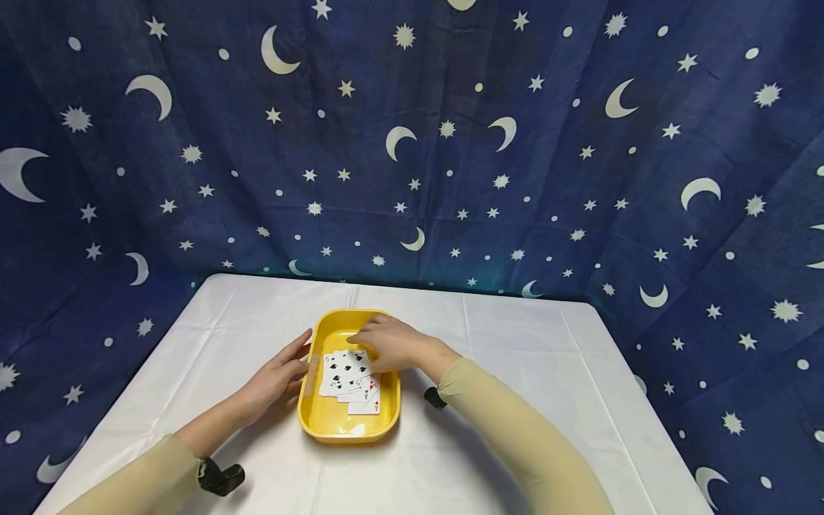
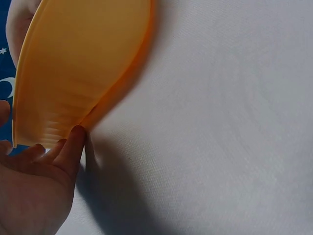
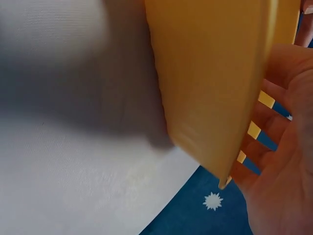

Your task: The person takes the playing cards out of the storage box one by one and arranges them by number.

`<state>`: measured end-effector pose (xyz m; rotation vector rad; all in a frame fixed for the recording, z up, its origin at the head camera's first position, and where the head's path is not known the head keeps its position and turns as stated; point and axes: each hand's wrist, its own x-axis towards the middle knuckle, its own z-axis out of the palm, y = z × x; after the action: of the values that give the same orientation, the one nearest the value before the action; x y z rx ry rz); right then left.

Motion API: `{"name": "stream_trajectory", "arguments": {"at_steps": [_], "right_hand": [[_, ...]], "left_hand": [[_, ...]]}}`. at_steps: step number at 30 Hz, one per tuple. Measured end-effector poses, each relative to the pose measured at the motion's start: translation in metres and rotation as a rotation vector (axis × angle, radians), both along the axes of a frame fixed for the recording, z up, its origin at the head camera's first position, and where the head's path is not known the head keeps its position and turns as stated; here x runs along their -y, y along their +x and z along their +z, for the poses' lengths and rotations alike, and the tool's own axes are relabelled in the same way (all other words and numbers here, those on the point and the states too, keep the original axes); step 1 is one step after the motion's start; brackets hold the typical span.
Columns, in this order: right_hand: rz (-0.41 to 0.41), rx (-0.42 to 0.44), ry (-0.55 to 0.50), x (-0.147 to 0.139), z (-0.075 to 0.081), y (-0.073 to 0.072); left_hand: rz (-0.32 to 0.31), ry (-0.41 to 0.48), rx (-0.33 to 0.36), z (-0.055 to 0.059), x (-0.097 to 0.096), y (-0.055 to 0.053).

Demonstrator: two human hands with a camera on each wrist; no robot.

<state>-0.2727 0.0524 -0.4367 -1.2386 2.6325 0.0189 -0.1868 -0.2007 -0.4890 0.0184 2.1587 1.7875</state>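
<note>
A yellow tray (image 1: 328,424) with rounded corners stands on the white-covered table in the head view. Inside lies an overlapping pile of playing cards (image 1: 344,372), face up, with black spades on top and a red ace (image 1: 367,408) showing at the near end. My left hand (image 1: 280,375) is at the tray's left side, and in the left wrist view its fingertips (image 2: 77,132) are at the outer wall. My right hand (image 1: 393,343) reaches over the right rim, its fingers above the far end of the cards. Spread fingers (image 3: 269,120) pass over the rim in the right wrist view.
A white cloth (image 1: 515,400) covers the table. Behind it hangs a dark blue curtain (image 1: 412,143) with moons and stars. Black wrist-worn devices (image 1: 221,477) stick out below both forearms, close over the cloth.
</note>
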Motion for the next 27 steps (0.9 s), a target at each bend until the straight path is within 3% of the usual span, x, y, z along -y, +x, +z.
{"name": "stream_trajectory", "arguments": {"at_steps": [7,18,27], "right_hand": [[-0.014,0.043,0.039,0.009,-0.007,0.001],[-0.014,0.031,0.069,0.008,-0.014,0.003],[0.051,0.014,0.103,0.007,-0.016,0.011]], "left_hand": [[-0.01,0.02,-0.001,-0.001,-0.001,-0.001],[-0.009,0.03,0.008,-0.003,0.0,-0.001],[0.004,0.037,0.009,-0.006,0.0,-0.002]]}}
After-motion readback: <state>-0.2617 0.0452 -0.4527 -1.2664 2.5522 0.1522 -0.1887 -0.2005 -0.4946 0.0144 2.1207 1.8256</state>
